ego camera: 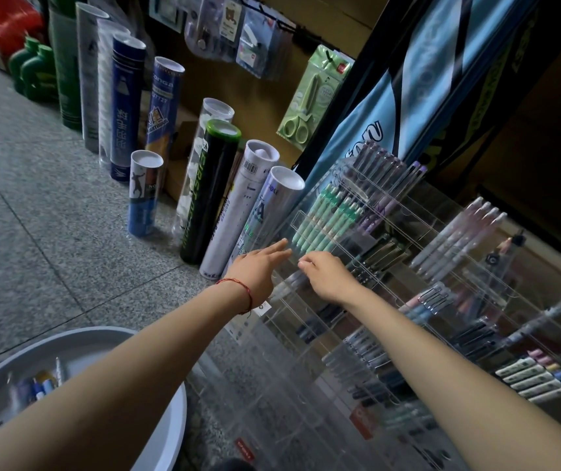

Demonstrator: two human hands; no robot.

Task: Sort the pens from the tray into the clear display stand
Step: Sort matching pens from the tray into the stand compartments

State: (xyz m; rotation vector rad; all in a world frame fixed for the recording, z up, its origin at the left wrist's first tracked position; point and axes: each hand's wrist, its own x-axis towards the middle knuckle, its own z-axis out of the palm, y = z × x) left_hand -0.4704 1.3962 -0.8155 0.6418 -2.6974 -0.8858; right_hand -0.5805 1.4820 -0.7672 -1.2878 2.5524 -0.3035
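Note:
The clear display stand (309, 389) leans on the right, and its pockets hold several rows of pens, with mint-green pens (326, 222) near the top. My left hand (258, 271) is stretched flat with fingers apart at the stand's left edge. My right hand (326, 275) hovers beside it over a pocket, fingers curled down. A pale pen (287, 284) lies in the pocket between and under both hands. Whether my right fingers grip it is hidden. The round grey tray (167, 423) at bottom left holds several pens (39, 385), partly behind my left forearm.
Tall shuttlecock tubes (209, 192) stand on the stone floor just left of the stand. Packaged green scissors (309, 96) hang on the board behind. A blue racket bag (418, 83) leans above the stand. Highlighters (534, 379) fill a pocket on the right.

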